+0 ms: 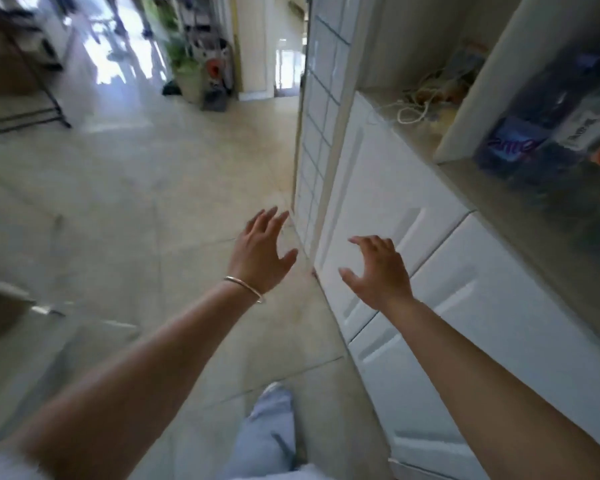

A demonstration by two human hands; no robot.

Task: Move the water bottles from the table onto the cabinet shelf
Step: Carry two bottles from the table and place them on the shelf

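Both hands empty: left hand (260,251) spread wide, fingers straight, held out over the floor (153,188); right hand (378,271) loose, fingers lightly curved, nothing in it, in front of a white cabinet door (388,209). Left wrist has a thin bracelet (245,287).

Bottles (548,133) already on the cabinet shelf (534,192) at right, well apart from either hand. Blurred; dark w/ blue & white labels, exact count can't be told. A bay further along has a tangle of cord (413,105). Tabletop w/ any remaining bottles isn't clearly in view; dark-framed furniture (25,95) at far left may be it, too smeared to say.

Judgement: person looks to be btwn trips, facing away from the shelf, prob. going for another load.

Handling, as a guess: full bottles = fairly heavy, rigid enough if sealed, plastic sides give a bit under squeeze, maybe slick if wet. Best hold is round the mid-body or just under the shoulder, thumb opposite fingers; neck grip OK for one-hand carry but swings more. Set down base-first, upright, clear of those already there so none get knocked over.
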